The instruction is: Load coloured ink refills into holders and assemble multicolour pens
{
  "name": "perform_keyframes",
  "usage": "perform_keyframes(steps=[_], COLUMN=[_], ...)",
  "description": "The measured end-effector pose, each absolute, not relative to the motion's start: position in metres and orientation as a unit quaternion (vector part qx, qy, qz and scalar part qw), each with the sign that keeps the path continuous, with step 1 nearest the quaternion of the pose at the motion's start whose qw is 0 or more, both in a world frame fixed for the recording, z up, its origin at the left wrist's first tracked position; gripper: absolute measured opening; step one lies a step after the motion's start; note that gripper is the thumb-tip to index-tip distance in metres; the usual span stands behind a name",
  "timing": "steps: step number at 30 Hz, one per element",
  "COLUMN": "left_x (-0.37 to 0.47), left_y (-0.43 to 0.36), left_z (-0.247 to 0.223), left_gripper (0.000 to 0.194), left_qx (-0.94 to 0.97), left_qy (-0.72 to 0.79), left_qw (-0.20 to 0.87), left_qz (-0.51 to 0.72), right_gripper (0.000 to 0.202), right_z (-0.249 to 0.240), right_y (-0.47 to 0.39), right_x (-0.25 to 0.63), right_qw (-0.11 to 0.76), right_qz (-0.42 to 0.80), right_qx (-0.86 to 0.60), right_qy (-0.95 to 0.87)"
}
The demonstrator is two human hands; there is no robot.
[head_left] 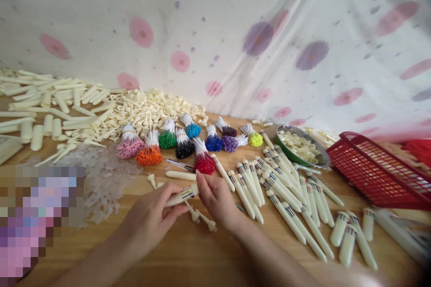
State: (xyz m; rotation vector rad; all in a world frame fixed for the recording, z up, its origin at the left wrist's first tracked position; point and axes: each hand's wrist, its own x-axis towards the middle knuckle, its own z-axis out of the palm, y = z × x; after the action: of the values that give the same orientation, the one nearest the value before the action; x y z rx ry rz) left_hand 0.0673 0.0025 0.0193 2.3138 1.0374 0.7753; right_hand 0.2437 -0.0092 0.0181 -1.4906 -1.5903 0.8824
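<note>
My left hand (pixel 151 210) is closed around a cream multicolour pen barrel (pixel 183 195), with coloured strips showing at its right end. Close to that end, my right hand (pixel 217 197) has its thumb and fingers pressed together; whatever they pinch is hidden. Just behind the right hand stands a bundle of red-tipped refills (pixel 204 159). A cream barrel (pixel 182 175) and a few loose refills (pixel 178 164) lie behind the hands. Small cream plunger-like parts (pixel 205 222) rest on the table below the pen barrel.
More refill bundles (pixel 168 136) in several colours stand in a row. Heaped cream parts (pixel 148 107) cover the back left, near clear plastic pieces (pixel 104 179). Many multicolour pens (pixel 286 188) lie right, by a bowl (pixel 323 161) and a red basket (pixel 377 170).
</note>
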Motion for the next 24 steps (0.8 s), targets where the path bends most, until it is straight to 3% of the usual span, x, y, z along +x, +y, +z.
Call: perform_keyframes(steps=[2, 4, 7, 13, 19, 21, 24], left_x=[0.064, 0.059, 0.053, 0.05, 0.052, 0.054, 0.06], left_y=[0.007, 0.012, 0.017, 0.015, 0.013, 0.011, 0.004], left_z=[0.025, 0.027, 0.025, 0.016, 0.009, 0.007, 0.005], left_gripper=[0.032, 0.034, 0.05, 0.025, 0.021, 0.019, 0.016], left_qx=[0.799, 0.753, 0.718, 0.803, 0.88, 0.873, 0.826], left_qy=[0.41, 0.438, 0.469, 0.468, 0.367, 0.365, 0.399], left_qw=[0.362, 0.451, 0.502, 0.318, 0.061, 0.072, 0.24], left_qz=[0.249, 0.194, 0.113, 0.188, 0.294, 0.314, 0.318], right_gripper=[0.048, 0.049, 0.051, 0.058, 0.054, 0.052, 0.05], right_z=[0.023, 0.026, 0.026, 0.012, 0.012, 0.015, 0.021], right_y=[-0.006, -0.003, -0.001, 0.003, 0.005, 0.005, 0.003], right_x=[0.252, 0.258, 0.261, 0.253, 0.25, 0.251, 0.256], right_qw=[0.394, 0.399, 0.405, 0.388, 0.372, 0.381, 0.405], right_qz=[0.354, 0.361, 0.361, 0.43, 0.471, 0.461, 0.429], right_qx=[-0.58, -0.573, -0.576, -0.606, -0.603, -0.6, -0.586], right_qy=[-0.619, -0.618, -0.612, -0.545, -0.525, -0.531, -0.555])
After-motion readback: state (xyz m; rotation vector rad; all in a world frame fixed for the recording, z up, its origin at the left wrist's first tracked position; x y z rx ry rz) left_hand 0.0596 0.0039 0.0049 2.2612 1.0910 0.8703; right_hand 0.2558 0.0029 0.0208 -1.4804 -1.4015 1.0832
